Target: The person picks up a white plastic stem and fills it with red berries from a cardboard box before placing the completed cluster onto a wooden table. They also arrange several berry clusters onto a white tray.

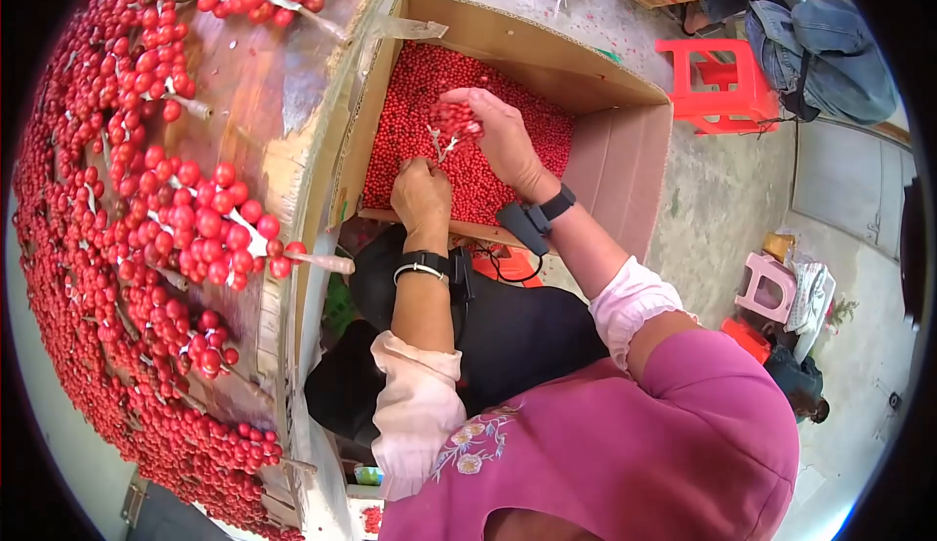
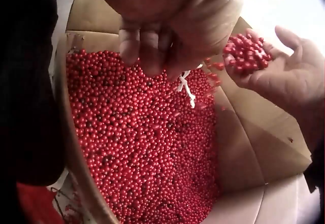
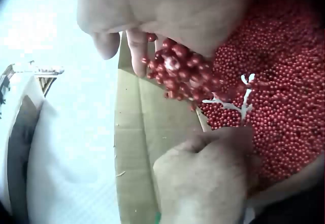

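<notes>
My left hand (image 1: 422, 198) pinches a small forked twig (image 3: 246, 104) with pale, bare branches, held over the berries in the box. Just beyond it, my right hand (image 1: 500, 141) carries a loose heap of red berries (image 2: 247, 54) on its cupped fingers, thumb spread away. Some berries blur between this hand and the twig in the left wrist view. Both hands are above an open cardboard box (image 1: 615, 165) filled with a thick layer of loose red berries (image 2: 137, 132).
Left of the box stands a wooden table (image 1: 256, 117) heaped with berry sprigs (image 1: 210, 224). A red plastic stool (image 1: 717, 102) stands beyond the box's far right corner. Farther right are a pink stool (image 1: 766, 287) and another person's legs in jeans (image 1: 820, 58).
</notes>
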